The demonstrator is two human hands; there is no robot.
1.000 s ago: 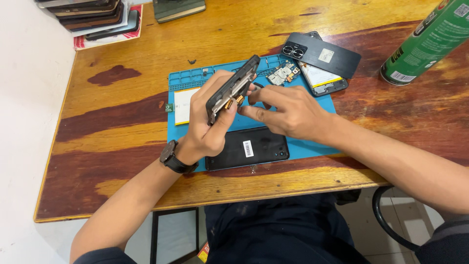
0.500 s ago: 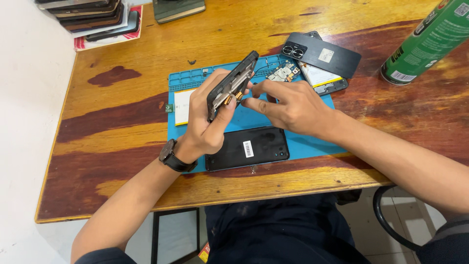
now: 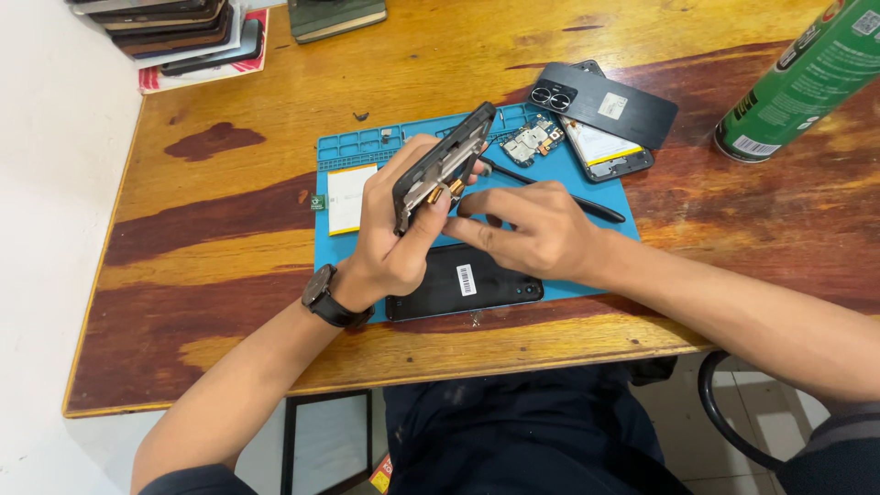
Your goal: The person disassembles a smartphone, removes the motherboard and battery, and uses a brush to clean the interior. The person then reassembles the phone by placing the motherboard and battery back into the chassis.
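Since the earlier frames, right hand [image 3: 527,234] has slid a little lower and nearer the body, fingertips now meeting the lower edge of the phone frame [image 3: 443,168] instead of its middle; left hand [image 3: 394,240] has kept its hold with little change. Phone frame stands tilted on edge above the blue work mat [image 3: 341,246], clamped in the left hand, thumb along one side and fingers wrapped behind. Right hand sits just beside it, fingers narrowed, index and thumb pinched toward small brass-coloured parts at the frame's lower end; whether it holds anything, cannot tell. Black phone [image 3: 463,282] lies flat on the mat beneath both hands. Thin dark tool [image 3: 587,208] lies on the mat behind the right hand. Dark back cover [image 3: 605,103] rests farther off, green spray can [image 3: 797,82] at far right.
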